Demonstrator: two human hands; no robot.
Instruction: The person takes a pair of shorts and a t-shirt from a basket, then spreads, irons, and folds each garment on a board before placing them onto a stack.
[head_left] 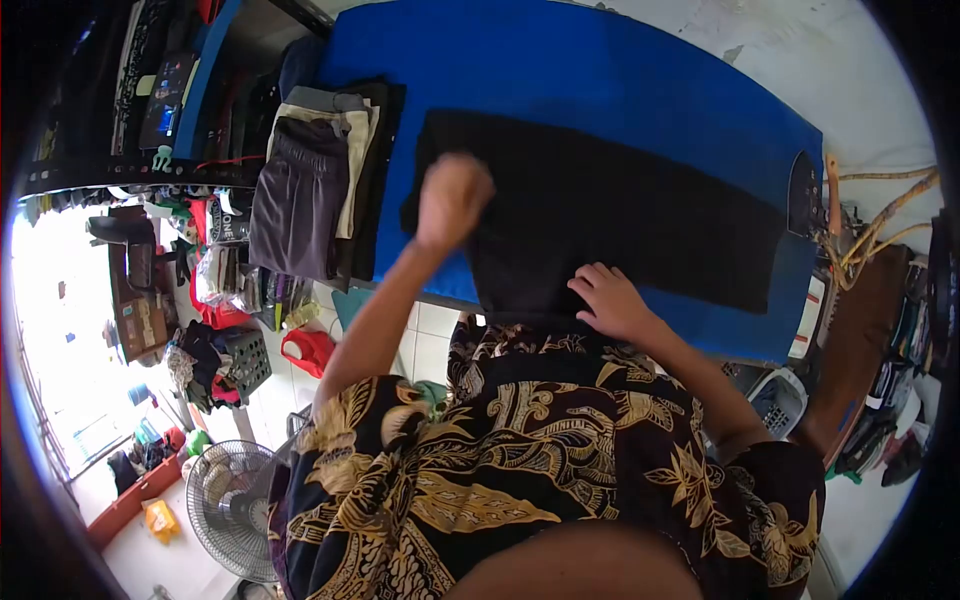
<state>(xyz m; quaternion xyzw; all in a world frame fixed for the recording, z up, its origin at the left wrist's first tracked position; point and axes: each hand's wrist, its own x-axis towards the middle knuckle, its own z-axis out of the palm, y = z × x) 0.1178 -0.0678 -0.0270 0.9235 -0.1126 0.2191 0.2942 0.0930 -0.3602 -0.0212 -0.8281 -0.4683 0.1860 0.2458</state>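
A black garment (640, 210), which looks like trousers, lies lengthwise across the blue board (560, 60). Over its left end is my left hand (455, 197), blurred and bent at the wrist; its fingers are smeared, and whether they hold cloth cannot be made out. My right hand (608, 300) rests on the garment's near edge with its fingers spread and nothing gripped. Part of the black cloth hangs toward my body at the board's front edge. To the left, folded trousers (300, 190) in dark grey, cream and black lie stacked.
A shelf with clothes (130, 120) stands at the far left. Below it are a basket of clothes (245, 362) and a standing fan (232, 508). An iron-like dark object (803, 193) sits at the board's right end, near bare branches (870, 225) and a grey basket (780, 402).
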